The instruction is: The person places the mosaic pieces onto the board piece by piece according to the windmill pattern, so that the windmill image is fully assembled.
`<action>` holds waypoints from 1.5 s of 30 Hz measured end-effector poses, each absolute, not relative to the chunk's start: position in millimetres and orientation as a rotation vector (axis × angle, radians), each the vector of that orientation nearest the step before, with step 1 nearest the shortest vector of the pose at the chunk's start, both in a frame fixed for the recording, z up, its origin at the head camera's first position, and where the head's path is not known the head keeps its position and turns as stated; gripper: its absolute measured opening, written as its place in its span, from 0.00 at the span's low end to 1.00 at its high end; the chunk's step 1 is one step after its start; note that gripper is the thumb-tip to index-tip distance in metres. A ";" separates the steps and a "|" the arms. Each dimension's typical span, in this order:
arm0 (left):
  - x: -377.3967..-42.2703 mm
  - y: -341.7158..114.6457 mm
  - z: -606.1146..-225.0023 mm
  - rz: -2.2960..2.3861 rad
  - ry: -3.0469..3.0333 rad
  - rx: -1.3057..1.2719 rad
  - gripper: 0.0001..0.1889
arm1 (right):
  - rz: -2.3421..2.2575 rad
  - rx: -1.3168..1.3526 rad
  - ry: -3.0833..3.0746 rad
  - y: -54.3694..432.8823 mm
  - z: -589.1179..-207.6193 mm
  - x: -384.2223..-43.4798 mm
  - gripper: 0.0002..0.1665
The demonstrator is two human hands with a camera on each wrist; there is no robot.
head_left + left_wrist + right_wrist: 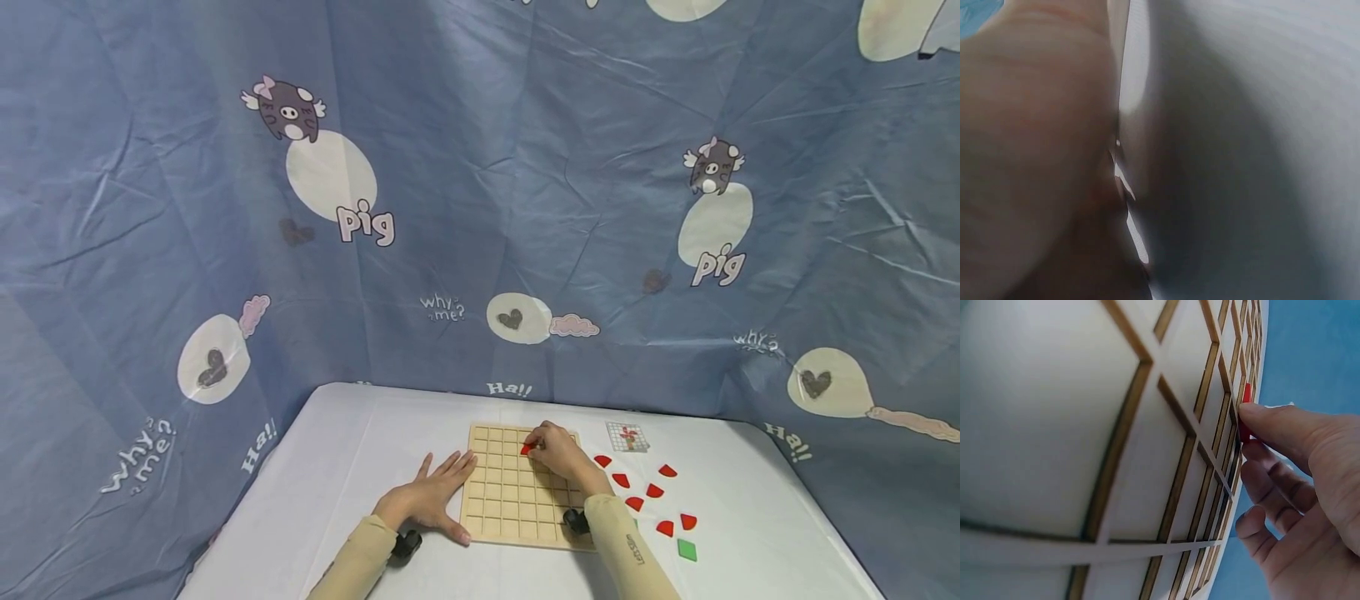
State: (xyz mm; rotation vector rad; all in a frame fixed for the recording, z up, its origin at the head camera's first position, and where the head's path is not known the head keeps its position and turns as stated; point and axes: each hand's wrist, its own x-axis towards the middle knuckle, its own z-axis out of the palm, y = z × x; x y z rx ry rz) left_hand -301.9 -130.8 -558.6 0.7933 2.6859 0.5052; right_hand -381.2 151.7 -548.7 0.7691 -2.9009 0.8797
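Note:
A wooden board (510, 500) with a grid of square recesses lies on the white table. My right hand (558, 454) is over its far right part and pinches a red quarter-round piece (527, 448) between thumb and fingers. In the right wrist view the thumb presses the thin red piece (1245, 419) at the grid's far side. My left hand (431, 496) lies spread at the board's left edge, fingertips and thumb touching it. The left wrist view holds only a blurred close part of that hand (1035, 137) and shaded white cloth.
Several red quarter-round pieces (621, 481) lie scattered right of the board. A green square piece (687, 549) is nearer the front, and another green bit shows beside the right sleeve. A gridded picture card (627, 437) lies beyond the board's right corner. A blue printed curtain (465, 208) stands behind the table.

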 end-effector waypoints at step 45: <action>-305.5 -130.8 -562.2 0.506 2.681 0.797 0.69 | 1.158 0.625 -2.883 156.3 -548.9 -371.6 0.15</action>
